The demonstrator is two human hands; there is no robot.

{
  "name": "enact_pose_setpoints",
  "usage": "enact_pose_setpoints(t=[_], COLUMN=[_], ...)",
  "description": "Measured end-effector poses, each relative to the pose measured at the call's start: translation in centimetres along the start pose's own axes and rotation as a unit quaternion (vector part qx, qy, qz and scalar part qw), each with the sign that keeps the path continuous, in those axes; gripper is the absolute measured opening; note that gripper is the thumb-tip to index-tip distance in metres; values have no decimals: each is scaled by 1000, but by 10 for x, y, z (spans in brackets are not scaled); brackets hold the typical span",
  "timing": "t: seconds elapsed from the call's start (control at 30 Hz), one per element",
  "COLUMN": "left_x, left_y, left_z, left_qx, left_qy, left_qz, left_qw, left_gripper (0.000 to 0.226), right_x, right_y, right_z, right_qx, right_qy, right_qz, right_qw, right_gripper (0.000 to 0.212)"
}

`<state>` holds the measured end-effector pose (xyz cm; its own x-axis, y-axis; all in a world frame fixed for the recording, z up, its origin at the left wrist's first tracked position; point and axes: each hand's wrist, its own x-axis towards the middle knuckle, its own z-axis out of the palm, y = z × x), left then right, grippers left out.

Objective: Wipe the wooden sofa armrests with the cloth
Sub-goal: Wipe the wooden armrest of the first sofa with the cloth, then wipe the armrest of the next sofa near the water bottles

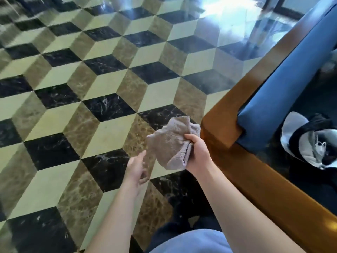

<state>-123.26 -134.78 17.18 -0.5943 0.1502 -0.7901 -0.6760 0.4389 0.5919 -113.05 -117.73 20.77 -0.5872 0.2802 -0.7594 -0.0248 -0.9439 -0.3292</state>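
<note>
My right hand (197, 154) has the cloth (171, 143) bunched in a curled grip, thumb over the top fold, the rest hanging loose below the fist. The cloth is in the air over the tiled floor (73, 88), just beside the near corner of the wooden sofa armrest (221, 125) but not touching it.

My left hand (135, 169) is below and left of the cloth, fingers relaxed and nearly straight, holding nothing; fingertips close to the cloth's lower edge, apart from it as far as I can tell.

The armrest runs from that near corner along the blue cushion (284, 73) toward the far edge of the sofa. A dark and pale bundle of clothing (308, 143) lies on the seat by the cushion's near end.

Progress, my reading: no wiping contact at present. The wood shows no streak or damp patch I can make out, so I cannot say whether any stretch is done. I judge the whole armrest length in view remains, plus any other armrest out of view.
</note>
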Motion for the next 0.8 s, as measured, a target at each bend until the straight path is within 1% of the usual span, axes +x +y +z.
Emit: enact_pose_setpoints(t=[0.03, 0.07, 0.1, 0.13, 0.17, 0.2, 0.27, 0.3, 0.33, 0.37, 0.43, 0.5, 0.57, 0.63, 0.7, 0.77, 0.8], left_x=[1, 0, -1, -5, -10, -13, -16, -15, -12, -12, -8, 4, 17, 28, 40, 55, 65], left_y=[3, 7, 12, 20, 29, 40, 64, 75, 90, 101, 124, 143, 159, 178, 195, 213, 225], left_z=[-8, -12, -12, -9, -3, 5, 19, 23, 27, 30, 35, 43, 51, 61, 70, 72, 72], left_qx=[-84, -159, -223, -271, -307, -338, -375, -382, -384, -378, -345, -313, -308, -312, -295, -313, -328], left_qy=[-57, -127, -191, -240, -270, -285, -275, -257, -241, -231, -197, -165, -155, -156, -145, -158, -168], left_qz=[-54, -91, -105, -98, -75, -39, 52, 79, 87, 80, 72, 83, 104, 117, 107, 95, 88], left_qw=[993, 975, 950, 927, 909, 896, 883, 884, 887, 893, 915, 932, 933, 930, 938, 932, 925], left_gripper=[68, 76, 87, 95, 95, 87, 67, 60, 56, 54, 52, 52, 48, 35, 23, 14, 13], right_x=[-4, -8, -11, -13, -14, -13, -10, -6, 0, 5, 16, 30, 44, 54, 66, 78, 86], right_y=[-6, -13, -19, -26, -30, -35, -40, -44, -51, -56, -68, -81, -95, -107, -117, -126, -131], right_z=[10, 21, 30, 41, 49, 57, 67, 68, 72, 73, 81, 87, 89, 96, 103, 107, 113], right_qx=[6, 7, 8, -1, -6, -8, -17, -28, -37, -36, -29, -16, -14, -5, 16, 26, 40], right_qy=[-41, -74, -101, -116, -125, -131, -139, -134, -127, -118, -101, -81, -70, -76, -82, -81, -77], right_qz=[-3, -8, -14, -18, -20, -18, -4, 2, 3, 7, 10, 8, 6, -6, -17, -17, -23], right_qw=[999, 997, 995, 993, 992, 991, 990, 991, 991, 992, 994, 997, 997, 997, 996, 996, 996], right_gripper=[31, 36, 41, 45, 46, 44, 43, 43, 42, 41, 38, 37, 37, 37, 34, 32, 33])
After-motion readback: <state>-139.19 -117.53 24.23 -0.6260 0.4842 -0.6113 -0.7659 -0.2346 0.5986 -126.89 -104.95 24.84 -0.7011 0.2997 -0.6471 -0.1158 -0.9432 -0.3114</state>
